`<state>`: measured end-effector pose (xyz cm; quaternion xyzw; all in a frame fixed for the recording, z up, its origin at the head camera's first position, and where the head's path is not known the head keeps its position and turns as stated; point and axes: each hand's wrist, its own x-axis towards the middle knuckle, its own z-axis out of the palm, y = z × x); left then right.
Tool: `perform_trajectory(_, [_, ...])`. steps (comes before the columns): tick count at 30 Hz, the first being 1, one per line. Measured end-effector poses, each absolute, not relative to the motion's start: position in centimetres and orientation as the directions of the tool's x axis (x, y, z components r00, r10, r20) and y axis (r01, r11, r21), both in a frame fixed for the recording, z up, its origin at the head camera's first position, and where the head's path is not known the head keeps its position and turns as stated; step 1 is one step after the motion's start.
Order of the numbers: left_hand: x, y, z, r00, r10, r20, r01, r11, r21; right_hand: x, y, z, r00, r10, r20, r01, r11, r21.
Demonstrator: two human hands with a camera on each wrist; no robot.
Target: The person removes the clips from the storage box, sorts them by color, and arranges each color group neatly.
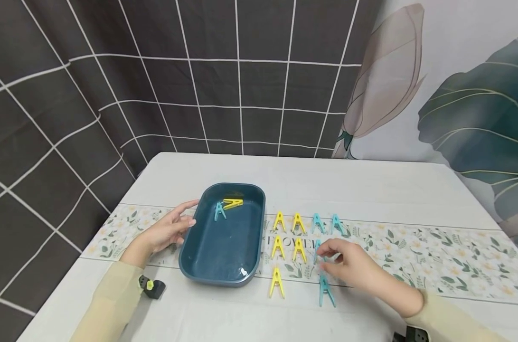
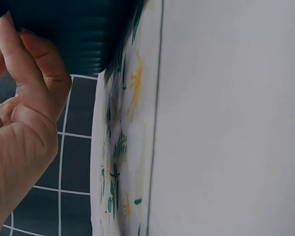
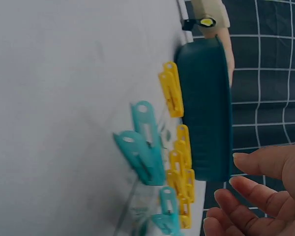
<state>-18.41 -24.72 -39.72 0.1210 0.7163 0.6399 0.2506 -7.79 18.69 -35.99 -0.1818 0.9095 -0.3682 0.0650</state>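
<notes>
A dark blue rectangular basin (image 1: 220, 273) stands left of the middle of the table. My left hand (image 1: 169, 232) touches its left wall with the fingertips, and the left wrist view shows those fingers against the basin's underside and wall. One blue clothespin (image 1: 219, 210) and one yellow clothespin (image 1: 232, 204) lie inside it. My right hand (image 1: 353, 266) hovers over the blue clothespins, thumb and fingers apart. A blue clothespin (image 1: 316, 247) is partly hidden behind its fingertips, and another blue clothespin (image 1: 324, 289) lies just below. In the right wrist view the right hand (image 3: 260, 196) holds nothing.
Several yellow clothespins (image 1: 277, 246) lie in columns right of the basin. Two more blue clothespins (image 1: 317, 222) lie at the back of the blue group. A floral strip (image 1: 412, 256) crosses the white table (image 1: 348, 185). A dark checked curtain (image 1: 263, 80) hangs behind.
</notes>
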Motion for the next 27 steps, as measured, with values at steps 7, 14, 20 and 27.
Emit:
perform_trajectory(7, [-18.5,-24.7,-39.8,-0.841,0.505,-0.196,-0.145,0.139,0.980,-8.7,17.7,-34.8,-0.925,-0.371,0.087,-0.330,0.667,-0.667])
perform_trajectory(14, [-18.5,-24.7,-39.7,-0.840,0.507,-0.191,-0.144,0.131,0.981,-10.0,16.1,-34.0,-0.910,-0.386,0.148,-0.387,0.668,-0.636])
perform_trajectory(20, [-18.6,-24.7,-39.6,-0.839,0.510,-0.189,-0.140,0.133,0.981,-11.5,14.5,-33.6,-0.902,-0.398,0.167,-0.407,0.651,-0.641])
perform_trajectory(27, [-18.5,-24.7,-39.7,-0.835,0.516,-0.188,-0.134,0.140,0.981,-13.3,12.5,-33.3,-0.900,-0.398,0.179,-0.414,0.649,-0.638])
